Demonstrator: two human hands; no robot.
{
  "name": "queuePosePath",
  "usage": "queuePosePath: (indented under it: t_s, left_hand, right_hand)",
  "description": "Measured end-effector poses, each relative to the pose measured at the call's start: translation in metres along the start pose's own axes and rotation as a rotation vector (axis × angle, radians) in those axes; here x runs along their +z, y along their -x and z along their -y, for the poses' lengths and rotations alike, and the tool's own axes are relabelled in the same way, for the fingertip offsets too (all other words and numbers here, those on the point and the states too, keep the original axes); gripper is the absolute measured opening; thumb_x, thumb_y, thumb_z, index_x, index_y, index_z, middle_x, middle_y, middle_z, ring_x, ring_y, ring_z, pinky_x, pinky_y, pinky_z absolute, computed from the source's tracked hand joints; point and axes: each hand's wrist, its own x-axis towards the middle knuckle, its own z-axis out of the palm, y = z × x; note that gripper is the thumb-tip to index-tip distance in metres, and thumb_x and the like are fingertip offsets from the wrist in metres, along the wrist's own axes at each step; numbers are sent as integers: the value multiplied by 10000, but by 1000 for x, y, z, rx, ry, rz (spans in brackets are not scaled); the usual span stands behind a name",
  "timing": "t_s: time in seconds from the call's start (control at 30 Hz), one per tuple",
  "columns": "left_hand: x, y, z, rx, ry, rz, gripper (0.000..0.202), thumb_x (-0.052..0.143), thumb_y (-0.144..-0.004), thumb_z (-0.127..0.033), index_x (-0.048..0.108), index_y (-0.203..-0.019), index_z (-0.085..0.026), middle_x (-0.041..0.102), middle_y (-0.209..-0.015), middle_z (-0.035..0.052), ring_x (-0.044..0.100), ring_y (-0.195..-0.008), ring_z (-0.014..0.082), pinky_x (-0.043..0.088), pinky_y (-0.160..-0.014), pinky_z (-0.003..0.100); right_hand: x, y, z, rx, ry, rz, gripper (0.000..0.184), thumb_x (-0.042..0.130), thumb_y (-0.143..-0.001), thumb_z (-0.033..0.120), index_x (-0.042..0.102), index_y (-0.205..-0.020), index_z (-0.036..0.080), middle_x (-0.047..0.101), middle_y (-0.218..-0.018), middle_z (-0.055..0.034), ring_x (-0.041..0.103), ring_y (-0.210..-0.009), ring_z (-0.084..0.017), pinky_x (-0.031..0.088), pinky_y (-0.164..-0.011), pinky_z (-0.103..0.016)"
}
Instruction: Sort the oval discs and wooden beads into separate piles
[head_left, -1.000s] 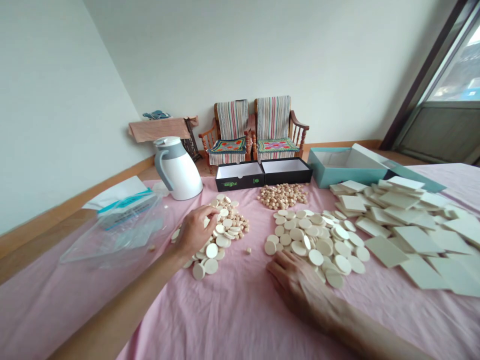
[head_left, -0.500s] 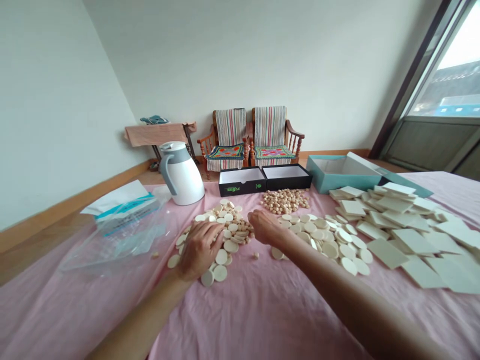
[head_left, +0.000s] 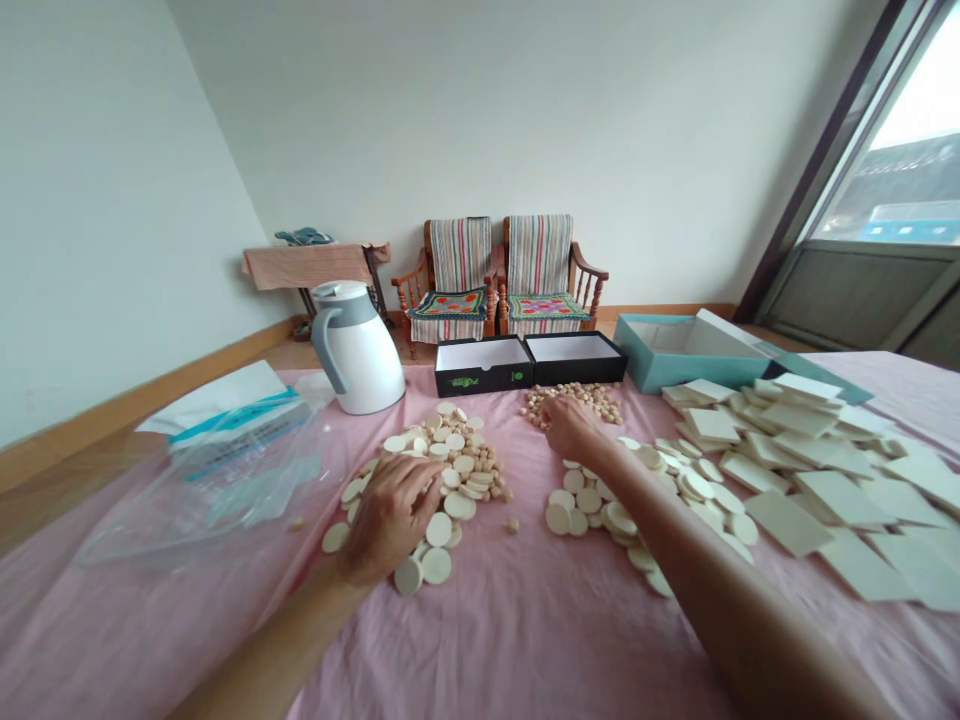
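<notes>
My left hand (head_left: 394, 512) lies palm down on a mixed pile of pale round wooden discs (head_left: 439, 530) and small wooden beads (head_left: 486, 462). Its fingers are stretched over the pile's left side, with nothing gripped that I can see. My right hand (head_left: 574, 428) is at the near edge of a separate heap of wooden beads (head_left: 598, 402), its fingers curled together. Whatever those fingers hold, if anything, is hidden. Below the right forearm spreads a pile of plain round discs (head_left: 589, 498); the arm covers part of it.
Two black boxes with white insides, a left one (head_left: 480, 380) and a right one (head_left: 574, 372), stand behind the beads. A white jug (head_left: 371, 365) and clear plastic bag (head_left: 225, 520) are left. Square wooden tiles (head_left: 832, 490) and a teal box (head_left: 675, 370) are right. One bead (head_left: 512, 525) lies alone.
My right hand has moved from the right edge of the mixed pile, away and to the right, to the bead heap. My left hand has stayed on the mixed pile.
</notes>
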Motion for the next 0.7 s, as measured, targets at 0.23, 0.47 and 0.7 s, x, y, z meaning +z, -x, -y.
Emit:
queuePosePath:
  t_s: [0.23,0.47,0.7]
  left_hand:
    - [0,-1,0,-1,-8,7,128,523,-881,-185,629,-952,-181,672,-933,48,600,-910,194,451,-865,376]
    - [0,-2,0,-4,-5,17,127,515,-886,-190,625,-950,-178,673,-917,48,603,-898,193,454,-856,367]
    - [-2,-2,1,11,-15,6,132,515,-883,-200,634,-941,-186,679,-914,52,609,-899,197,461,-852,366]
  right_hand:
    - [-28,-2,-39,275,135,-137,227,438,-846,111,626,-971,100,588,-918,-141,594,-741,-165,330,-561,-233]
    - [-30,18,20,-232,-29,247,188,509,-760,107,676,-841,138,679,-827,-80,592,-741,-151,362,-593,-222]
    - [0,46,68,-327,-26,257,244,559,-768,114,676,-973,175,696,-972,-117,622,-894,-213,435,-717,-265]
